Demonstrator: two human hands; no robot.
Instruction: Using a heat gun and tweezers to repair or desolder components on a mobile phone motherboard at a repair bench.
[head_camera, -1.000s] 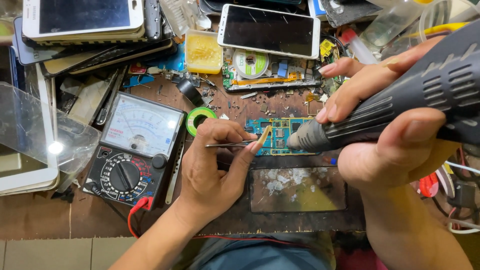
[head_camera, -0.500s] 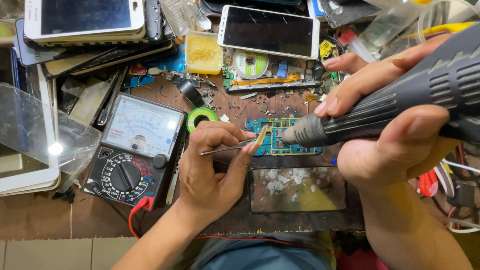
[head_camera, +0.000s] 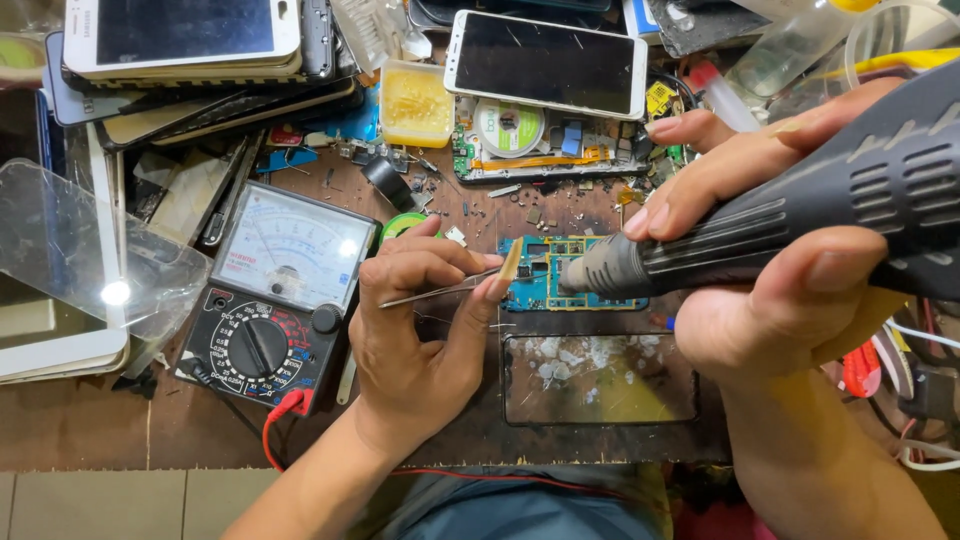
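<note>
Now, cluttered brown wooden counter (head_camera: 90, 430) under you. Your right hand (head_camera: 790, 300) closed round thick black ribbed hot-air handpiece (head_camera: 800, 225), nozzle over small blue-green circuit board (head_camera: 560, 275) at counter centre. Your left hand (head_camera: 425, 330) pinches thin metal tweezers (head_camera: 440, 292), tips at board's left edge. Judging: rework mid-way; nothing lifted off board yet.

Bright overhead light, glare on clear plastic sheet (head_camera: 115, 292), sharp focus
</note>
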